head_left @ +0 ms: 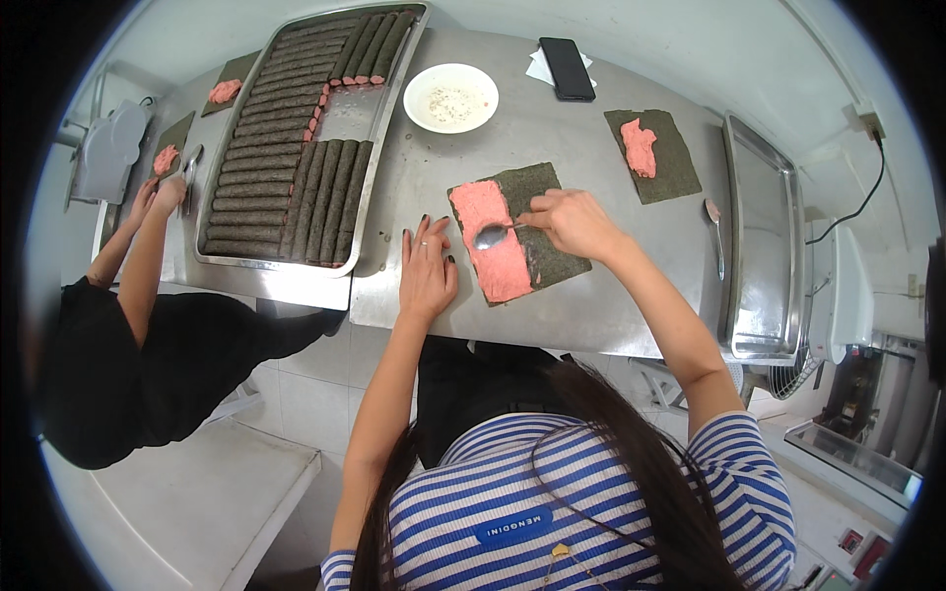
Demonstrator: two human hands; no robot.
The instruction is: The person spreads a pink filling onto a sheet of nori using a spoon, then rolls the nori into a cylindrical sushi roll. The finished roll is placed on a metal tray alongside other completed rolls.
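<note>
In front of me a dark green seaweed sheet [552, 266] lies on the steel table, tilted a little. Pink paste [505, 271] covers its left half in a flat layer. My right hand [567, 222] is closed round the handle of a metal spoon [490, 236], whose bowl rests on the paste. To the left of the sheet my left hand [427, 271] lies on the table with its fingers spread, holding nothing. Its fingertips are close to the sheet's left edge.
A metal tray [360, 113] of seaweed rolls stands left, with a co-worker's hands [163, 197] beyond it. A white bowl [451, 98] and a black phone [567, 69] sit at the back. Rightward are another seaweed sheet [678, 163] with paste, a second spoon [717, 236] and another tray [764, 246].
</note>
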